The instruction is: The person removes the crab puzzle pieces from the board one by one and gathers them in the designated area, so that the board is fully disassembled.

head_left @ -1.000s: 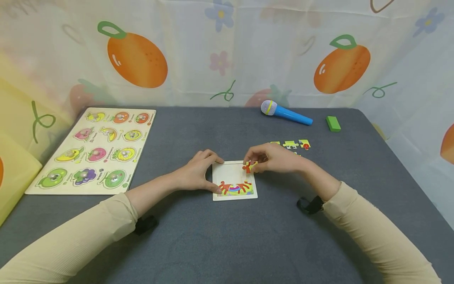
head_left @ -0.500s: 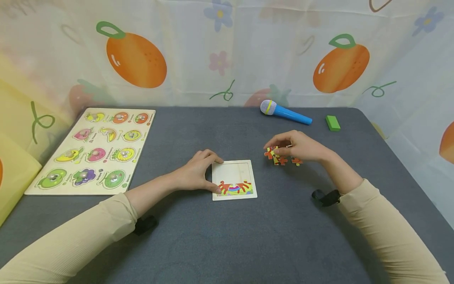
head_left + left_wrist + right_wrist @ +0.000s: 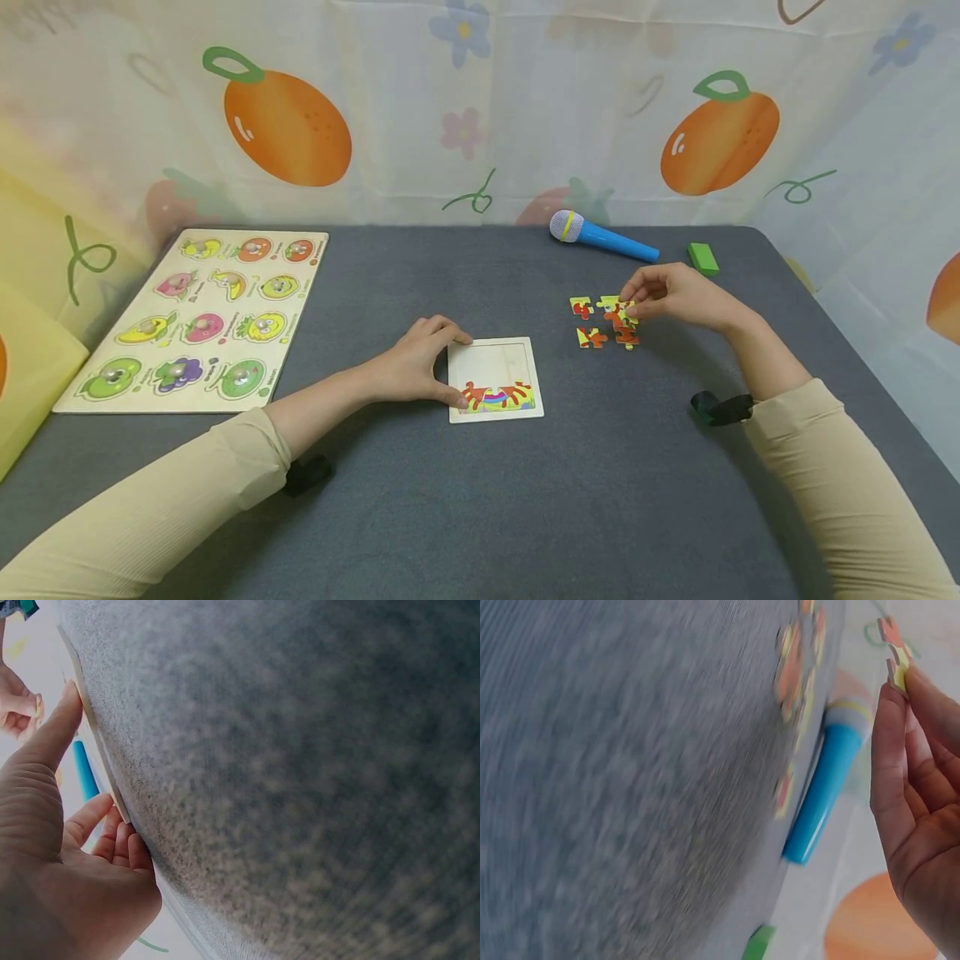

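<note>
Logged shift of right hand (image 3: 678, 293) since the earliest frame: from the tray's 1-2 o'clock corner out to 2 o'clock, well off the tray (hours read from tray centre). Found it gripping one red-and-yellow piece (image 3: 900, 667) in a narrow pinch of thumb and fingertips, raised off the table in the right wrist view. Saw left hand (image 3: 408, 365) unmoved at 9 o'clock, spread wide, thumb touching tray (image 3: 491, 362) by its 7-8 o'clock corner, fingers at its 10-11 o'clock corner. Noted tray flat on table (image 3: 450, 508), with fitted pieces (image 3: 498, 400) in a row along its 6 o'clock side. Found loose pieces (image 3: 592, 338) at 2 o'clock, just beside right fingertips; could not count, partly hidden. Marked blue mic (image 3: 607, 239) at 1 o'clock, head toward 9-10; green block (image 3: 703, 259) farther out at 2; fruit board (image 3: 180, 403) between 9 and 10, well apart from tray; curtain (image 3: 525, 100) with printed oranges across 12.
</note>
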A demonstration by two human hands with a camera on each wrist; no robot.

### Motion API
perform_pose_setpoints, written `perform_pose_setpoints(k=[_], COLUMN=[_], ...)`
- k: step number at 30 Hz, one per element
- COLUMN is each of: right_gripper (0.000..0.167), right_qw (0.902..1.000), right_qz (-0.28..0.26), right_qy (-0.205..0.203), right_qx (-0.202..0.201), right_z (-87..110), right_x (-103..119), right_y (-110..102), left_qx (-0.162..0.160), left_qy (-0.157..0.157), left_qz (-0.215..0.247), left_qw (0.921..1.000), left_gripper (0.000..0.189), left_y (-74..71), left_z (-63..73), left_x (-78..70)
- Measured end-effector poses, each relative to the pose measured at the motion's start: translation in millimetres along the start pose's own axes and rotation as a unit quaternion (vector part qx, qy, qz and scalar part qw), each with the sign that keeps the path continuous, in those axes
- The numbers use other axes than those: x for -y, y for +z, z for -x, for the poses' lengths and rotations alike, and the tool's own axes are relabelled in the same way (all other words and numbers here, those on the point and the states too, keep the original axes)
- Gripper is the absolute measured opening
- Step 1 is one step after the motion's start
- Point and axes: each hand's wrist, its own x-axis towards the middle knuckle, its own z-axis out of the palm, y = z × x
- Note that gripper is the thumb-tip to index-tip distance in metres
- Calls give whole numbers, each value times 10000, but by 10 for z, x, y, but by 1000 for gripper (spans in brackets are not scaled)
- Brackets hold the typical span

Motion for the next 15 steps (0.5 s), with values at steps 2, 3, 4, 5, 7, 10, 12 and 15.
perform_pose_setpoints(k=[2, 3, 4, 5, 7, 10, 12, 15], right_gripper=[25, 26, 26, 27, 28, 30, 30, 31], right_qw=[9999, 9999, 9998, 9997, 9996, 9991, 9988, 9980], right_qz=[13, 33, -4, -10, -27, -70, -46, -82], right_qy=[122, 153, 206, 240, 280, 408, 482, 618], right_qx=[24, 37, 47, 65, 91, 62, 60, 104], right_z=[18, 24, 29, 34, 44, 65, 81, 95], right_x=[-52, -81, -109, -140, -197, -290, -345, -425], right_y=[-38, -55, -70, -86, -115, -155, -176, -198], left_qx=[7, 12, 21, 13, 14, 10, 16, 26], left_qy=[-32, -51, -74, -57, -66, -37, -47, -72], left_qz=[17, 35, 51, 34, 32, 0, -7, 2], left_qw=[10000, 10000, 10000, 10000, 10000, 10000, 10000, 10000], left_gripper=[81, 82, 82, 81, 81, 81, 81, 81], left_y=[-3, -5, -7, -7, -10, -9, -8, -4], left_z=[-1, -1, -1, -1, 1, 4, 3, -4], left_x=[-3, -5, -6, -6, -10, -12, -13, -11])
